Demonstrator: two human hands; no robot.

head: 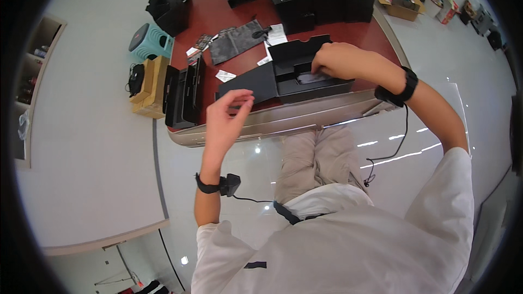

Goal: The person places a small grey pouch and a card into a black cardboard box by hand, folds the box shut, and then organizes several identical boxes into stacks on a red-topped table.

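Note:
An open black cardboard box [318, 90] lies near the front edge of the red-topped table [229, 0], its lid [251, 81] folded out to the left. My right hand [339, 61] reaches into its right part, fingers bent down beside a pale, translucent-looking item [308, 77]. The fingertips are partly hidden, so whether they grip anything is unclear. Above the lid's left end, my left hand [229, 110] hovers with curved fingers, the thumb apart and nothing held. Behind the box are a dark grey cloth pouch [235, 43], a coiled black cable [261, 32] and a white paper sheet [278, 34].
Black boxes [341, 0] are stacked at the back right. Another open black box [182, 98] stands at the table's left edge, with more black packaging [171, 12] behind. Brown cartons [153, 85] and a teal stool [151, 43] are beside the table. A cord [404, 134] hangs from my right wristband.

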